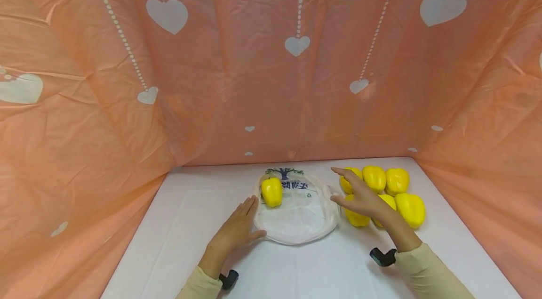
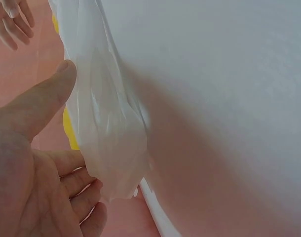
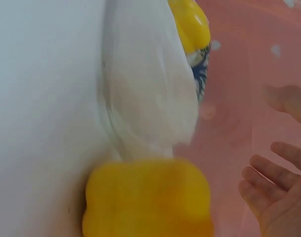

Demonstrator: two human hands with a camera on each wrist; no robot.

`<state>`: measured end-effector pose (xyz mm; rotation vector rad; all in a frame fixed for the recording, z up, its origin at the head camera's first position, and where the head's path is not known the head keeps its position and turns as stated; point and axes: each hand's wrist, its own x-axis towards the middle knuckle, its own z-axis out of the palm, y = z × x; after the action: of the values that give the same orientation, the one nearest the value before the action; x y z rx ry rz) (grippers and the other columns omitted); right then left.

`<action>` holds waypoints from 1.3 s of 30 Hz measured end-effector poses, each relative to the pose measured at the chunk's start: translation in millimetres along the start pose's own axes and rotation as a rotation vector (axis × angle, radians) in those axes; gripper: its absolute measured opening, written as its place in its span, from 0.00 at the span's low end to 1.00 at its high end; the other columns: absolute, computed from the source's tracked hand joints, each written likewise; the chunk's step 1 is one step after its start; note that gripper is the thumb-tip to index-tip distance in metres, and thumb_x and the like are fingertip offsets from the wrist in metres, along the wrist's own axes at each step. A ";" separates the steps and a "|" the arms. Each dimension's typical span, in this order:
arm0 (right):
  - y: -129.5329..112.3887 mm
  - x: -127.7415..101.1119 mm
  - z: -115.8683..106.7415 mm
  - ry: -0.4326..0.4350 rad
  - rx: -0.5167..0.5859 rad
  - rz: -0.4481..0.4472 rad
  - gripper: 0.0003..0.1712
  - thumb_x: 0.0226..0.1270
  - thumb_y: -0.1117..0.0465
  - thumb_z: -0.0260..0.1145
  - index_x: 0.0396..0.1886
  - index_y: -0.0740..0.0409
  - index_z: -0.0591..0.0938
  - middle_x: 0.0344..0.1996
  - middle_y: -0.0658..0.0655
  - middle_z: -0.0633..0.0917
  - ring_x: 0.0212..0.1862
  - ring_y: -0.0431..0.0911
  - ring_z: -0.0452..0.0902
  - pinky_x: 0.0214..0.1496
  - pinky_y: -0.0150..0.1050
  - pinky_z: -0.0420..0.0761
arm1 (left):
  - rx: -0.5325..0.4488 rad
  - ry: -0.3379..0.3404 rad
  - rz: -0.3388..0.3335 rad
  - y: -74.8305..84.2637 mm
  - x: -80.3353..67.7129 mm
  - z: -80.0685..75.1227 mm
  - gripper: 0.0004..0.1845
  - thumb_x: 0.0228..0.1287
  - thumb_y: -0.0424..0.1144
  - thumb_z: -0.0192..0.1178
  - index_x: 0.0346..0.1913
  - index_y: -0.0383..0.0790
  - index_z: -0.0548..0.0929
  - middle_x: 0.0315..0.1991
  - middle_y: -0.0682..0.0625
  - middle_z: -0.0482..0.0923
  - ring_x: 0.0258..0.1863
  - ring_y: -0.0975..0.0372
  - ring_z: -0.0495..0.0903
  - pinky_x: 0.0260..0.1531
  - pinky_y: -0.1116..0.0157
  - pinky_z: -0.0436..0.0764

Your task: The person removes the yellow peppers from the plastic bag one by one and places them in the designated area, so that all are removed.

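A white plastic bag (image 1: 292,223) lies opened out on the table, its rim rolled into a round ring, with dark printing showing inside. One yellow bell pepper (image 1: 272,191) sits in it at the left. My left hand (image 1: 237,226) is at the bag's left edge, fingers straight and thumb spread; in the left wrist view its fingertips are right at the bag's side (image 2: 108,118). My right hand (image 1: 362,197), thumb and fingers apart, hovers between the bag and several yellow bell peppers (image 1: 410,209), overlapping some of them. Nothing is in its grasp.
The peppers on the right stand in two rows on a white table (image 1: 161,238). A peach curtain with white hearts (image 1: 271,87) encloses the back and both sides. Each wrist carries a small black camera (image 1: 383,257).
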<state>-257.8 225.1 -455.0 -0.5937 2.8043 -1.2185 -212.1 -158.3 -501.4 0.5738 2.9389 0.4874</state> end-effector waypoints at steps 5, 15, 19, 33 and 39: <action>-7.3 9.8 14.0 -0.006 -0.025 -0.048 0.50 0.60 0.43 0.74 0.78 0.41 0.60 0.75 0.57 0.64 0.73 0.62 0.60 0.69 0.70 0.65 | -0.001 0.003 0.002 -0.4 0.5 0.4 0.53 0.63 0.59 0.66 0.79 0.33 0.51 0.81 0.40 0.45 0.79 0.50 0.48 0.78 0.51 0.51; -20.9 34.1 39.2 -0.028 -0.070 -0.147 0.50 0.59 0.47 0.76 0.77 0.49 0.62 0.73 0.57 0.67 0.72 0.59 0.64 0.71 0.63 0.68 | 0.004 0.003 0.000 -1.3 2.0 -1.1 0.53 0.63 0.59 0.65 0.79 0.33 0.51 0.81 0.40 0.45 0.79 0.50 0.48 0.78 0.50 0.52; -21.8 42.0 53.4 -0.045 -0.071 -0.170 0.50 0.59 0.49 0.77 0.76 0.53 0.63 0.72 0.57 0.67 0.73 0.57 0.63 0.74 0.60 0.65 | 0.001 0.000 0.000 -1.0 1.9 -1.2 0.53 0.64 0.59 0.65 0.79 0.33 0.51 0.81 0.40 0.45 0.79 0.50 0.48 0.78 0.50 0.51; -33.7 63.0 89.1 -0.092 -0.085 -0.155 0.52 0.59 0.46 0.76 0.78 0.51 0.61 0.76 0.56 0.63 0.76 0.58 0.57 0.75 0.62 0.61 | 0.028 0.021 0.038 -0.5 -0.2 -1.3 0.51 0.65 0.58 0.64 0.78 0.30 0.53 0.80 0.38 0.48 0.79 0.49 0.49 0.78 0.51 0.51; -37.8 73.9 101.1 -0.110 -0.081 -0.147 0.53 0.58 0.48 0.77 0.78 0.53 0.60 0.76 0.58 0.63 0.75 0.58 0.58 0.75 0.59 0.62 | 0.033 0.026 0.047 -1.4 0.4 -0.3 0.51 0.65 0.58 0.64 0.78 0.29 0.53 0.79 0.37 0.48 0.79 0.49 0.49 0.78 0.51 0.52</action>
<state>-296.3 104.9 -489.1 -0.8583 2.7715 -1.0603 -213.0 -159.4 -501.7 0.6468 2.9694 0.4548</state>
